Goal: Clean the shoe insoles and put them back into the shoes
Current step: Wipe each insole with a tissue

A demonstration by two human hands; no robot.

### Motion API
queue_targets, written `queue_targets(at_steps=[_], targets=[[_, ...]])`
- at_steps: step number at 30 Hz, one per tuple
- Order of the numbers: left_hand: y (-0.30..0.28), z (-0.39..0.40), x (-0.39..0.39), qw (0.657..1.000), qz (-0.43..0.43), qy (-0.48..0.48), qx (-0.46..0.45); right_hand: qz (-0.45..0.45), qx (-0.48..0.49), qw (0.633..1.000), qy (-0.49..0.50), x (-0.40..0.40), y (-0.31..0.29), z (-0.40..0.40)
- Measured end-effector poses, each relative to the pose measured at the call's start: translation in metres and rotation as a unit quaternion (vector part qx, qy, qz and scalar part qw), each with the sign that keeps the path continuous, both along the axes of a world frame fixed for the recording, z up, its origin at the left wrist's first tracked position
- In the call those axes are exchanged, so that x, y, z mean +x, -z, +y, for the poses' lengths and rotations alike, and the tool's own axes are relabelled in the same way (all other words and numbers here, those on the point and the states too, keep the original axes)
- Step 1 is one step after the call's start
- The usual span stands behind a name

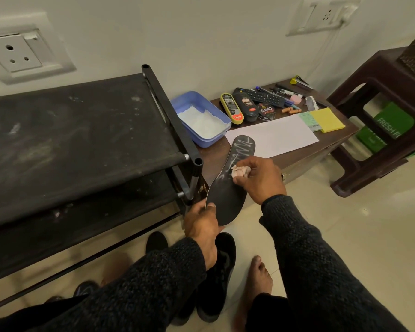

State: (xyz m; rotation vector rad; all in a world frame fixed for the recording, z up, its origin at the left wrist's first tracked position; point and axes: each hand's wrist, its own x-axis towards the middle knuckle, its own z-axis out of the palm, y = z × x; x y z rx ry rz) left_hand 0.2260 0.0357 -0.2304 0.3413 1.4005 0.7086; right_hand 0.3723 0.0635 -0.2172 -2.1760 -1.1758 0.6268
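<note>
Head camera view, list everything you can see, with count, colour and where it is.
insole: one, black with white streaks, held above the floor
cloth wad: one, pale, on the insole
shoes: two, black, floor beneath the hands
shoe rack: one, black, left
tub: one, blue, low table
polish containers: three, dark, beside the tub
paper: one sheet, white, low table
stool: one, brown, right
left hand: grips the insole heel
right hand: pinches the cloth wad

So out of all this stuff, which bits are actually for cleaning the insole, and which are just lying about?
In use:
insole, held by the left hand
crumpled wipe, pinched in the right hand
black shoes on the floor, waiting

Lying about:
shoe polish tins
remote control
pens
yellow cloth
blue tub
</note>
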Motion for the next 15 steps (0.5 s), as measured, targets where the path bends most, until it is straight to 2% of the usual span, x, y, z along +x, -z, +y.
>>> queue_targets(at_steps=[4,10,15], targets=[[0.0,-0.009,-0.003,1.0,-0.02,-0.007,-0.001,-0.035,-0.005,0.998,-0.052,-0.004,-0.002,0.001],[0.003,-0.017,0.001,0.999,-0.044,-0.003,-0.004,-0.035,0.031,0.998,-0.052,-0.006,-0.006,0.005],[0.009,-0.028,0.004,0.998,-0.047,0.016,-0.04,-0.063,-0.009,0.995,-0.074,-0.009,0.001,0.002]])
